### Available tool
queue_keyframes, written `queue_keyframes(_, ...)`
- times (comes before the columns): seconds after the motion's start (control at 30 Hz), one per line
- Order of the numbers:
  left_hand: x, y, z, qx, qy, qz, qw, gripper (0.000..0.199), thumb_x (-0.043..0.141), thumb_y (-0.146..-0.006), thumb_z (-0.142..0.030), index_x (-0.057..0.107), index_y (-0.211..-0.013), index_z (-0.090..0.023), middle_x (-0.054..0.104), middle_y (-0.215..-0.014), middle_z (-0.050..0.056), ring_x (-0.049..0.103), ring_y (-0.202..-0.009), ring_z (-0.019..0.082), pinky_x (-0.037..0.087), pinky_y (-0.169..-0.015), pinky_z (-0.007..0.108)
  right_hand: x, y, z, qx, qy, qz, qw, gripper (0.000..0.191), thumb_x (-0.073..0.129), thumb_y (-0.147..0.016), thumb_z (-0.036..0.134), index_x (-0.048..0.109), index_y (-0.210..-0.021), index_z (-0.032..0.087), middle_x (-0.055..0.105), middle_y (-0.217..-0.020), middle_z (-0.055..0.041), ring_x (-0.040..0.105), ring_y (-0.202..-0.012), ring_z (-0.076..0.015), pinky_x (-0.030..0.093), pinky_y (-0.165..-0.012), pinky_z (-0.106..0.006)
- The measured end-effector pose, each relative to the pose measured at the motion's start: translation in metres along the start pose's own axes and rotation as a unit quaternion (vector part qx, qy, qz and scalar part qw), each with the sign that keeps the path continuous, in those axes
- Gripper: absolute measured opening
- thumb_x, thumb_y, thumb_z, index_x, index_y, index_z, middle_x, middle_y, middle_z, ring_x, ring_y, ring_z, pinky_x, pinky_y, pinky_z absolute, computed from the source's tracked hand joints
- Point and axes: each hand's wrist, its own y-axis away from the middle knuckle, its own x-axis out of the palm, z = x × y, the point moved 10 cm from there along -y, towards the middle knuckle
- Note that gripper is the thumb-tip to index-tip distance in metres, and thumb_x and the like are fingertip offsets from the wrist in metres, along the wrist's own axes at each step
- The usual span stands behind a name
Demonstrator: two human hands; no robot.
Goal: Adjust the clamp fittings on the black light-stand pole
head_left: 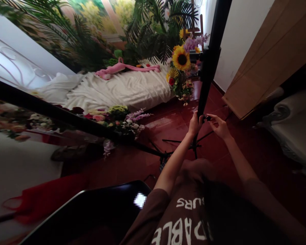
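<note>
Left hand: the left hand (195, 125) is closed around the black stand pole (209, 68), low on the shaft.
Right hand: the right hand (220, 126) is narrow, its fingers (212, 118) pinching the small black knob (207, 118) on the pole.
Stand: the pole stands upright on spread tripod legs (183, 141) on the red tile floor (173, 126). Whether the knob is tight cannot be told.
Done so far: the legs are open and the pole is up, with a black bracket (201, 58) high on the shaft.
Left open: the knob's final setting is not shown.
Nearest the body: a brown T-shirt (183, 217) with white lettering; a black glossy panel (91, 214) with a bright reflection; a red cloth (48, 200).
In the way: a second black pole (53, 105) slants across the view, its low end near the tripod legs.
Middle distance: loose artificial flowers (117, 119) on the floor; a sunflower bouquet (181, 59) beside the pole.
Far: a bed (117, 92) with white sheets and a pink plush toy (124, 67); palm fronds (153, 37); a wooden door (270, 61).
</note>
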Motion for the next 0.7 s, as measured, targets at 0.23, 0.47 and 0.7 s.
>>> queue_keyframes(0.23, 0.0, 0.0, 0.001, -0.001, -0.011, -0.003, 1.0, 0.029, 0.045, -0.098, -0.042, 0.051, -0.115, -0.019, 0.066, -0.087, 0.004, 0.063, -0.072, 0.013, 0.047, -0.068, 0.025, -0.004, -0.003, -0.008, 0.002, 0.074, -0.009, 0.997, 0.042, 0.061, -0.092, 0.042, 0.064, -0.13, 0.025, 0.071, -0.109, -0.008, 0.066, -0.089, -0.02, 0.055, -0.079, -0.035)
queue_keyframes(0.47, 0.0, 0.0, -0.001, -0.002, -0.002, 0.0, 1.0, 0.026, 0.045, -0.098, -0.04, 0.05, -0.113, -0.02, 0.066, -0.088, 0.005, 0.063, -0.072, 0.013, 0.048, -0.069, 0.026, -0.001, -0.01, -0.025, 0.031, 0.019, 0.007, 0.999, 0.041, 0.061, -0.09, 0.054, 0.073, -0.115, 0.025, 0.073, -0.103, -0.0072, 0.066, -0.082, -0.0184, 0.053, -0.074, -0.032)
queue_keyframes(0.7, -0.001, 0.001, 0.0, -0.004, -0.004, 0.002, 1.0, 0.027, 0.046, -0.097, -0.042, 0.051, -0.114, -0.021, 0.065, -0.087, 0.004, 0.062, -0.073, 0.014, 0.048, -0.07, 0.026, 0.018, -0.016, -0.051, 0.165, -0.099, -0.012, 0.981, 0.048, 0.06, -0.085, 0.065, 0.069, -0.068, 0.021, 0.061, -0.056, 0.0004, 0.05, -0.049, -0.011, 0.038, -0.048, -0.023)
